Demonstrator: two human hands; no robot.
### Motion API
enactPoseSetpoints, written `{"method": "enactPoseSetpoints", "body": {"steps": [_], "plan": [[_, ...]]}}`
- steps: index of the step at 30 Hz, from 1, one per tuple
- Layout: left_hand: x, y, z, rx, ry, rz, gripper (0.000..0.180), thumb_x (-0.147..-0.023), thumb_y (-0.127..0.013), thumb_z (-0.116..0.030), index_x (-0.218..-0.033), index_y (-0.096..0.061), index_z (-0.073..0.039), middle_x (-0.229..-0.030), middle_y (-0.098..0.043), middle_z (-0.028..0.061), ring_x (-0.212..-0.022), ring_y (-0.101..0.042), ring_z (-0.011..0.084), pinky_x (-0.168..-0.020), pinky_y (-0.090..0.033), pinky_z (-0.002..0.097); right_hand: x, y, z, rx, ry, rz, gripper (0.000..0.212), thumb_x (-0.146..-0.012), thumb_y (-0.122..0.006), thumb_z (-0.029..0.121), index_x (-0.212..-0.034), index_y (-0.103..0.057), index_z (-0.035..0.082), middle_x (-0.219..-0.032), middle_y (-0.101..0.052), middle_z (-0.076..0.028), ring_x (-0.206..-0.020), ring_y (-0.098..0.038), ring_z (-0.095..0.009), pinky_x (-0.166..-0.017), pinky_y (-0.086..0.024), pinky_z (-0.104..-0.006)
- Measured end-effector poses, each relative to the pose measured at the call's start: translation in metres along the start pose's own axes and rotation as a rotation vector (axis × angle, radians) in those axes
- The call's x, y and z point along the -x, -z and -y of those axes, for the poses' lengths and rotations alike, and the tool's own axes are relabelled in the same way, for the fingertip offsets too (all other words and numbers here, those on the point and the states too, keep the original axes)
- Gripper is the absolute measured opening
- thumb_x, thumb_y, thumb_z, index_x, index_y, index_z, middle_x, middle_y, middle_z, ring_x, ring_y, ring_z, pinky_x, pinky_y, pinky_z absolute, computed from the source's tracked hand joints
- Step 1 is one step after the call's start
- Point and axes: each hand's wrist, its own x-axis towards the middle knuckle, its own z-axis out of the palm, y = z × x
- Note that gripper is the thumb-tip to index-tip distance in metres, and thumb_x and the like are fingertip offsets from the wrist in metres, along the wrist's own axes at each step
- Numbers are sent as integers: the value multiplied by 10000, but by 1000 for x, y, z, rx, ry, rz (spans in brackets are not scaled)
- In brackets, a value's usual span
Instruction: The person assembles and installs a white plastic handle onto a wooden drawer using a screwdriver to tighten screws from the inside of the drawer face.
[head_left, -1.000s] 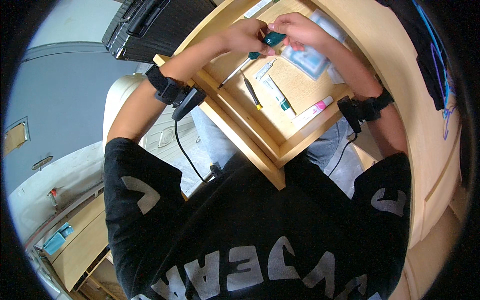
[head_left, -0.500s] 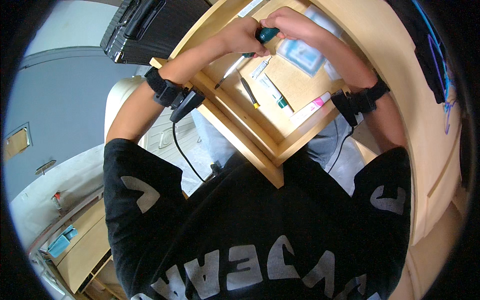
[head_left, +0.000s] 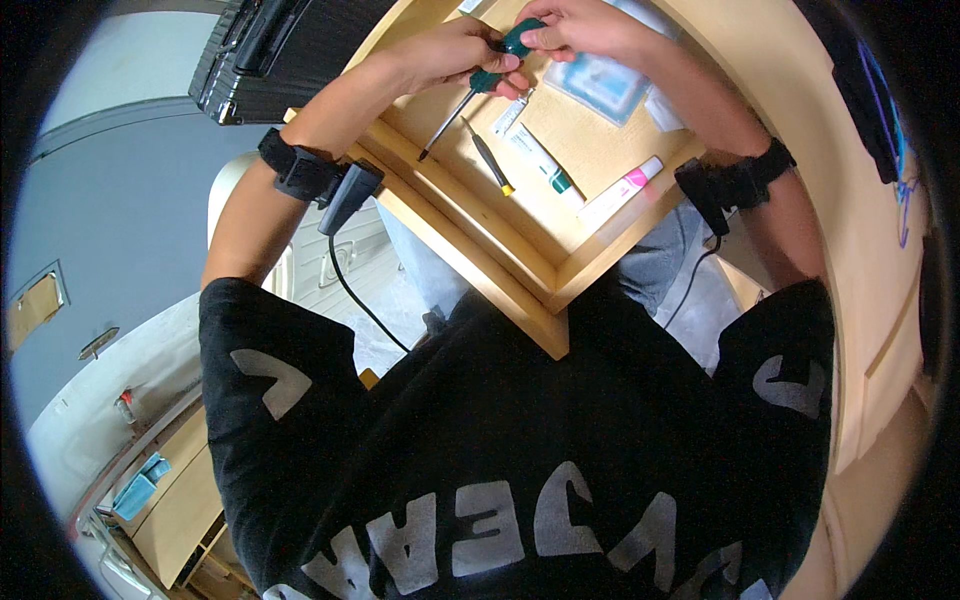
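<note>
Above the open wooden drawer [head_left: 480, 215], both my hands are on a screwdriver [head_left: 487, 78] with a dark green handle. My left hand [head_left: 455, 55] is closed round the handle near its shaft end. The fingers of my right hand [head_left: 575, 30] pinch the handle's far end. The thin metal shaft slants down and left, its tip over the drawer's left side. Below it lies a slim black tool [head_left: 487, 158] with a yellow end. Beside that are a small white tube [head_left: 510, 112], a white tube with a green cap [head_left: 540, 157] and a white-and-pink tube [head_left: 622, 195].
A clear plastic box with blue contents [head_left: 600, 92] lies in the drawer under my right forearm. A black ribbed suitcase [head_left: 275, 60] stands beyond the drawer's left side. A curved wooden surface [head_left: 840, 290] runs along the right. Blue trays [head_left: 140, 487] sit at lower left.
Both hands have shifted slightly left, still on the screwdriver. More of the green handle and the shaft now shows between and below my fingers. The drawer appears slightly higher in view.
</note>
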Motion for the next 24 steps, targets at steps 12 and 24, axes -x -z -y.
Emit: {"method": "enactPoseSetpoints", "body": {"steps": [12,24], "plan": [[2,-2,10,-649,-143,-107,334,-755,-785,-237,-878,-604,15,-717,-605,57,-613,-561,120,-569,-463,264,-8,-7,13,260,-190,-145,210,-852,-600,222,-787,-643,28,-611,-509,6,-567,-473,-95,-515,-364,-261],[10,-13,-5,-523,-162,-124,344,-887,-632,-204,-1132,-534,17,-950,-633,102,-787,-662,141,-662,-561,253,19,-24,14,-134,-252,-286,190,-879,-557,195,-868,-623,17,-572,-557,-44,-464,-526,-119,-450,-416,-234]]}}
